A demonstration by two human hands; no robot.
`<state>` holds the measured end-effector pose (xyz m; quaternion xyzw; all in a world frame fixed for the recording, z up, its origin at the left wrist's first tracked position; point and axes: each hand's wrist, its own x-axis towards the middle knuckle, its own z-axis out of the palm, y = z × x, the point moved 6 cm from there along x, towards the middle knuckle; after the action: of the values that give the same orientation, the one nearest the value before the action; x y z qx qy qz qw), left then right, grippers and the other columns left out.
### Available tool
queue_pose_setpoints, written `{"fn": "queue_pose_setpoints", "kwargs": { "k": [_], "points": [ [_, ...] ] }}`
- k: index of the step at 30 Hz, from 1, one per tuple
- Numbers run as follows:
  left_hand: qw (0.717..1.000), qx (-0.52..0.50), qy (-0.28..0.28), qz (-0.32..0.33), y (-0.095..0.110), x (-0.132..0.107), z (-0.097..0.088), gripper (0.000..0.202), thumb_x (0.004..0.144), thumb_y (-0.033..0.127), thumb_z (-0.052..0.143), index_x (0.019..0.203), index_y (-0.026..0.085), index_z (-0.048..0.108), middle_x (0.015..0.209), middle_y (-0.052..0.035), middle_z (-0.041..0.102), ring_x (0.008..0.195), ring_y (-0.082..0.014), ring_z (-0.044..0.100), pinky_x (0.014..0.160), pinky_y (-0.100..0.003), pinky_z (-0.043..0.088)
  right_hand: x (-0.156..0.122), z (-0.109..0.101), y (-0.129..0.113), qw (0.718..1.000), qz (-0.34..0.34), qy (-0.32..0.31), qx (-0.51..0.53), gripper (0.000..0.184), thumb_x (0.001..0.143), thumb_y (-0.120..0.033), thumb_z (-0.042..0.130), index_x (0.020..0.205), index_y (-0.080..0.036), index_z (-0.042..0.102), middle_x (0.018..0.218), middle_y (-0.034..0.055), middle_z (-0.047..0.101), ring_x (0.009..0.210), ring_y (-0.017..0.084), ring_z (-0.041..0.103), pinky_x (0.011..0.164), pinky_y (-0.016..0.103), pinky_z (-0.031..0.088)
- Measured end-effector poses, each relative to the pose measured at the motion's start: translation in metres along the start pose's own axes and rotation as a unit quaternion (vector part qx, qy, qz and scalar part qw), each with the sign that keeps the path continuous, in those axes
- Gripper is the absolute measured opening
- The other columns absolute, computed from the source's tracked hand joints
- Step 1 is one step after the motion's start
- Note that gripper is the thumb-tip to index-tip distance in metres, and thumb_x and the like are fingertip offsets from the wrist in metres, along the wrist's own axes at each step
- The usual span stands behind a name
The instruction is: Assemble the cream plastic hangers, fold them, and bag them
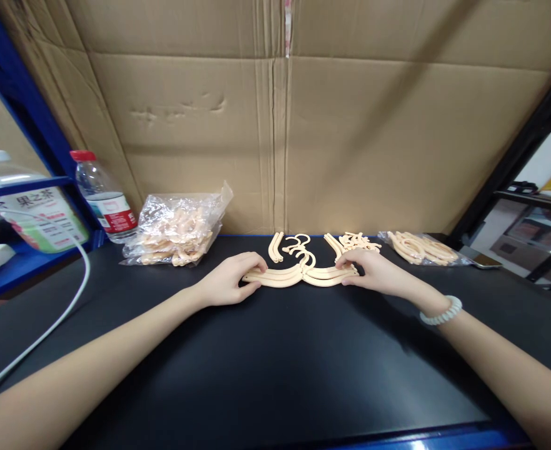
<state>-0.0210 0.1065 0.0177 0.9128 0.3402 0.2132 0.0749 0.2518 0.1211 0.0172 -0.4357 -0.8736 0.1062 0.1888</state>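
A stack of cream plastic hangers (300,275) lies flat on the black table (266,362), hooks pointing away from me. My left hand (231,279) pinches the left end of the stack, fingers closed on it. My right hand (373,272) grips the right end the same way; a pale coiled band sits on that wrist. Loose hanger arms (275,247) and small hook pieces (360,240) lie just behind the stack.
A clear bag of cream parts (177,232) sits at back left, another bag (420,248) at back right. A water bottle (104,197) stands by the blue shelf frame (22,106). A white cable (64,306) crosses the left. Cardboard (275,125) walls the back.
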Motion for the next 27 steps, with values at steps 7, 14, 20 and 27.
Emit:
{"fn": "queue_pose_setpoints", "kwargs": {
  "k": [7, 14, 20, 27],
  "points": [
    [1.0, 0.023, 0.003, 0.006, 0.0032, 0.0, 0.0009, 0.025, 0.08, 0.019, 0.051, 0.104, 0.019, 0.054, 0.098, -0.0059, 0.06, 0.087, -0.0201, 0.056, 0.077, -0.03, 0.043, 0.0001, 0.0014, 0.001, 1.0, -0.003, -0.003, -0.006, 0.017, 0.08, -0.025, 0.067, 0.095, -0.018, 0.065, 0.099, 0.0088, 0.068, 0.09, 0.025, 0.061, 0.081, 0.038, 0.047],
    [1.0, 0.028, 0.003, 0.008, 0.0035, 0.0002, 0.002, 0.024, 0.08, 0.018, 0.049, 0.104, 0.019, 0.053, 0.099, -0.0061, 0.06, 0.089, -0.0203, 0.057, 0.08, -0.03, 0.044, 0.0005, 0.0022, 0.0018, 1.0, -0.006, 0.004, -0.014, 0.016, 0.08, -0.023, 0.066, 0.095, -0.017, 0.066, 0.1, 0.0096, 0.068, 0.09, 0.025, 0.061, 0.082, 0.038, 0.047],
    [0.999, 0.031, 0.015, 0.016, 0.0025, 0.0011, 0.0026, 0.023, 0.08, 0.018, 0.05, 0.102, 0.02, 0.053, 0.097, -0.0052, 0.06, 0.087, -0.0204, 0.057, 0.079, -0.031, 0.045, 0.0003, 0.0031, 0.0037, 0.999, -0.025, 0.018, -0.022, 0.017, 0.08, -0.023, 0.065, 0.097, -0.018, 0.065, 0.098, 0.0084, 0.067, 0.089, 0.024, 0.061, 0.081, 0.037, 0.048],
    [0.999, 0.031, 0.02, 0.019, 0.0024, 0.0005, 0.0026, 0.024, 0.079, 0.017, 0.05, 0.102, 0.02, 0.054, 0.097, -0.0048, 0.06, 0.087, -0.02, 0.058, 0.078, -0.03, 0.045, -0.0007, 0.0042, 0.0043, 0.999, -0.032, 0.027, -0.033, 0.018, 0.079, -0.019, 0.065, 0.097, -0.018, 0.065, 0.1, 0.0084, 0.067, 0.092, 0.024, 0.061, 0.083, 0.037, 0.049]
  ]
}}
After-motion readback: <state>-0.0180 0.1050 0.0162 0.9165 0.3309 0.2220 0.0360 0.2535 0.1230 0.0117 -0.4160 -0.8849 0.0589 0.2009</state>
